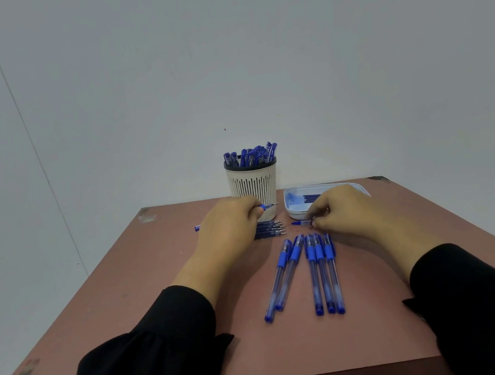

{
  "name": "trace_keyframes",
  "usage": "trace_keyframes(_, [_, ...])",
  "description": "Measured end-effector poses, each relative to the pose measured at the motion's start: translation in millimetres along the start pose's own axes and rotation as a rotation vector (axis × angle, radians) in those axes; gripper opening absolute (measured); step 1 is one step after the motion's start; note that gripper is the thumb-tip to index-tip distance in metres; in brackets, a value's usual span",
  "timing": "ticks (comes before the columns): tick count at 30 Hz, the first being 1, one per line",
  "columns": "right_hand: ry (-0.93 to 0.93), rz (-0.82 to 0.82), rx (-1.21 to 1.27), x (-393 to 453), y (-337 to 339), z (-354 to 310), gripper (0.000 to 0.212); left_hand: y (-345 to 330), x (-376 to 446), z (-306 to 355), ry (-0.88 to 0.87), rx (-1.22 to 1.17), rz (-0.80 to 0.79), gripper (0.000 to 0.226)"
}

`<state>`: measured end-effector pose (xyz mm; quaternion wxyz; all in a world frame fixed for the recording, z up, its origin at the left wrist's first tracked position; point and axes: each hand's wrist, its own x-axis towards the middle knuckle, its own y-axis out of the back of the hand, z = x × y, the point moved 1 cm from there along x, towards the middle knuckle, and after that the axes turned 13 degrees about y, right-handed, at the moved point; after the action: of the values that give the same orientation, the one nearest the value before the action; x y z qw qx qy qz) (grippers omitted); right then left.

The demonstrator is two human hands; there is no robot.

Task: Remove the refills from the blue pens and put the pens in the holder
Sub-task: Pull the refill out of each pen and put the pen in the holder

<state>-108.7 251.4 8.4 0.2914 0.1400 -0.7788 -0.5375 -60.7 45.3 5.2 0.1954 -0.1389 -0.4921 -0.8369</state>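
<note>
My left hand (pixel 229 223) grips a blue pen (pixel 262 207) lying crosswise, its tip pointing right in front of the holder and its tail poking out at the left. My right hand (pixel 338 209) pinches a small blue pen part (pixel 300 222) by its end. Several capped blue pens (pixel 319 270) lie in a row on the table between my forearms. A small pile of loose refills (pixel 271 228) rests just right of my left hand. The cream slotted holder (pixel 253 183) stands at the back, filled with several blue pens.
A pale blue tray (pixel 295 208) with refills inside sits to the right of the holder, behind my right hand. The brown table (pixel 145 289) ends close behind the holder at a white wall. Black sleeves cover both forearms.
</note>
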Motion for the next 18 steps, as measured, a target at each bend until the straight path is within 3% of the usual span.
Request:
trace_keyframes(7, [0.012, 0.114, 0.027, -1, 2, -5, 0.023, -2, -1, 0, -0.001, 0.007, -0.040, 0.022])
trace_keyframes(11, [0.153, 0.241, 0.141, -3, 3, -21, 0.021, -2, -4, 2, -0.042, -0.003, -0.061, 0.019])
trace_keyframes(18, [0.084, 0.051, 0.115, 9, -10, -8, 0.021, 0, -3, 2, -0.018, 0.004, -0.034, 0.020])
